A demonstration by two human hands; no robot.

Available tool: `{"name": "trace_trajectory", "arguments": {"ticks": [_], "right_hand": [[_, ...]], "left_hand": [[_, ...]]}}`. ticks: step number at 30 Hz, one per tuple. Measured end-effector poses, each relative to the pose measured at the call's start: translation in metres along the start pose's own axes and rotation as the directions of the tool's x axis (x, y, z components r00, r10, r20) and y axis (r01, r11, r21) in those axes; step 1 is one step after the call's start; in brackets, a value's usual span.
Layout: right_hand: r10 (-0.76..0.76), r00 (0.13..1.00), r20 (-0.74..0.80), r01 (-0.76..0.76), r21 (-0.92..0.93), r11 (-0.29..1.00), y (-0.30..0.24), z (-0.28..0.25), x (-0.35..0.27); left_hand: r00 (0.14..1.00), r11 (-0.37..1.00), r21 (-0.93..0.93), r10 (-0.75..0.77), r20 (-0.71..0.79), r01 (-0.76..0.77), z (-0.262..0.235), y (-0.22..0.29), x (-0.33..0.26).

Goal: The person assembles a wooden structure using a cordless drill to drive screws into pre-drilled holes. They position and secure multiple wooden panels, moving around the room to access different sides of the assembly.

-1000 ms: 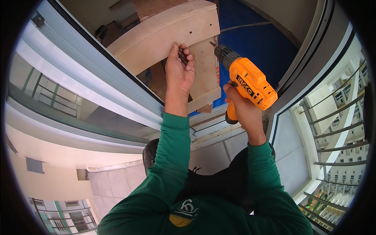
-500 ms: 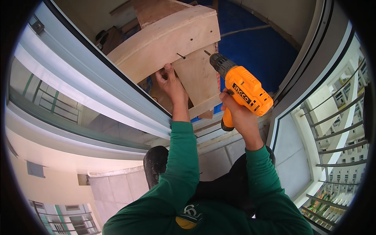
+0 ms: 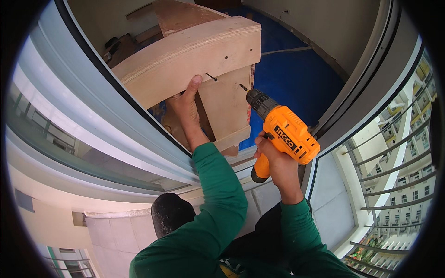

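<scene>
My left hand (image 3: 185, 104) grips the lower edge of a pale plywood board (image 3: 185, 62), thumb up on its face and fingers tucked out of sight beneath. A dark screw (image 3: 212, 77) sticks out of the board just right of the thumb. Further right along the board are two small dark holes. An orange cordless drill (image 3: 289, 134) sits in my right hand (image 3: 278, 162), its handle wrapped by the fingers. The drill's bit (image 3: 243, 87) points up and left toward the wooden structure, apart from the screw.
Below the board, a wooden panel (image 3: 225, 104) forms part of the same structure. Blue sheeting (image 3: 296, 76) covers the floor beyond. White sliding-door frames (image 3: 111, 111) stand close on the left, with a grey frame (image 3: 357, 102) on the right. Railings (image 3: 398, 204) lie further right.
My left hand has shifted its hold, the thumb now pressed higher on the board's face. The drill stays in my right hand, slightly lower in view. The view itself has shifted.
</scene>
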State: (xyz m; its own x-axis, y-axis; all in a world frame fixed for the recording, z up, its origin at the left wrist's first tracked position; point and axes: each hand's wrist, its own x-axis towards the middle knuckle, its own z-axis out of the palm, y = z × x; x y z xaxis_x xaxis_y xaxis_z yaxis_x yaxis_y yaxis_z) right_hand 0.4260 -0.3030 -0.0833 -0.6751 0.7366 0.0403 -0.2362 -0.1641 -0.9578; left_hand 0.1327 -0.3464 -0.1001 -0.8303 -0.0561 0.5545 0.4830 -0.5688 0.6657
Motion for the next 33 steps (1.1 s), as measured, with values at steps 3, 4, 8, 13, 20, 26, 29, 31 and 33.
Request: {"name": "trace_trajectory", "arguments": {"ticks": [3,4,8,13,20,26,29,31,33], "right_hand": [[0.049,0.999,-0.011,-0.049,0.0,0.999,0.003,0.003,-0.004],[0.06,0.998,-0.015,-0.06,-0.006,0.998,0.004,0.004,-0.005],[0.072,0.997,0.013,-0.072,-0.043,0.997,0.006,0.007,-0.01],[0.053,0.998,0.026,-0.052,-0.019,0.998,0.008,0.017,-0.01],[0.022,0.999,0.047,-0.02,-0.036,0.999,-0.007,0.015,0.003],[-0.018,0.998,0.061,0.02,-0.039,0.999,-0.011,0.02,0.008],[0.022,0.994,0.105,-0.013,-0.084,0.996,-0.007,0.019,0.009],[0.028,0.992,0.122,-0.014,-0.115,0.993,-0.005,0.018,0.009],[0.007,0.991,0.131,0.008,-0.119,0.993,-0.003,0.019,0.008]], "left_hand": [[0.991,0.982,-0.15,-0.1,0.089,0.113,-0.002,-0.01,0.011],[0.985,0.972,-0.187,-0.121,0.123,0.143,-0.003,-0.013,0.015],[0.952,0.918,-0.295,-0.203,0.229,0.266,-0.015,-0.02,0.03],[0.951,0.93,-0.252,-0.214,0.221,0.268,-0.016,-0.025,0.032],[0.992,0.948,0.303,-0.069,-0.11,0.1,0.014,-0.02,0.002],[0.993,0.963,0.27,0.051,-0.109,-0.02,0.029,-0.007,-0.003],[0.983,0.954,0.299,0.079,-0.169,-0.025,0.03,-0.007,-0.006],[0.983,0.947,0.32,0.097,-0.157,-0.043,0.028,-0.007,-0.006],[0.992,0.965,0.263,0.042,-0.118,-0.01,0.024,-0.007,-0.005]]}}
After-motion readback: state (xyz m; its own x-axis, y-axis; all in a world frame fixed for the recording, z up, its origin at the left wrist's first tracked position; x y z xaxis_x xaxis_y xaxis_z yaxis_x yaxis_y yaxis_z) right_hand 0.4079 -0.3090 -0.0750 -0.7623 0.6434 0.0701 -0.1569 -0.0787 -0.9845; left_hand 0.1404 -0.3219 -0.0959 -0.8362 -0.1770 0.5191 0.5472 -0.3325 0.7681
